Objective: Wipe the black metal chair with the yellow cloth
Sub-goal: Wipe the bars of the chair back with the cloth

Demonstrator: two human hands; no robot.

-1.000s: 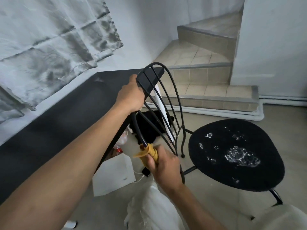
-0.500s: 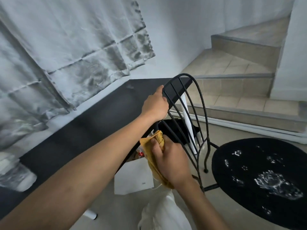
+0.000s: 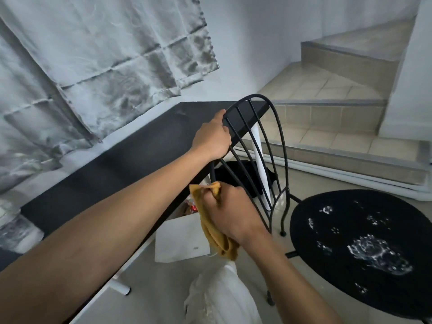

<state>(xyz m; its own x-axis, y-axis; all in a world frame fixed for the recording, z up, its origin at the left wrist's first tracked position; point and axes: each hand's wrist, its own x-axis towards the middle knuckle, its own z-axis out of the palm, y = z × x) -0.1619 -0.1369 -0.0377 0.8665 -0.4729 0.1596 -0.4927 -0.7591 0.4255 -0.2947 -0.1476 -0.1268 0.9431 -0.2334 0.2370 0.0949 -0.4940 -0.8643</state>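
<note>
A pale tiled floor point(image 3: 163, 288) runs to a short flight of tiled stairs point(image 3: 327, 108) at the far right, and a creased grey sheet point(image 3: 93, 66) hangs on the wall at the left.

The black metal chair point(image 3: 278, 127) stands on this floor right of centre. Its curved rod back is just beside the far corner of a black table point(image 3: 117, 164), and its round seat point(image 3: 350, 218) lies at the near right. Clear wet splashes point(image 3: 374, 253) sit on the seat.

The yellow cloth point(image 3: 210, 230) is bunched in the right hand point(image 3: 231, 213). The fingers are curled tight round it and hold it against the lower rods of the chair back, and a loose end hangs below the wrist. The left hand point(image 3: 211, 139) grips the outer rod near the top left of the back, with its fingers wrapped round the rod and the forefinger lying along it.

Behind the rods a white table leg point(image 3: 258, 155) stands upright. A black bundle point(image 3: 240, 171) lies on the floor beside it. A white box point(image 3: 180, 239) sits under the table edge, just left of the cloth. White fabric point(image 3: 222, 298) shows at the near bottom, between the two forearms.
</note>
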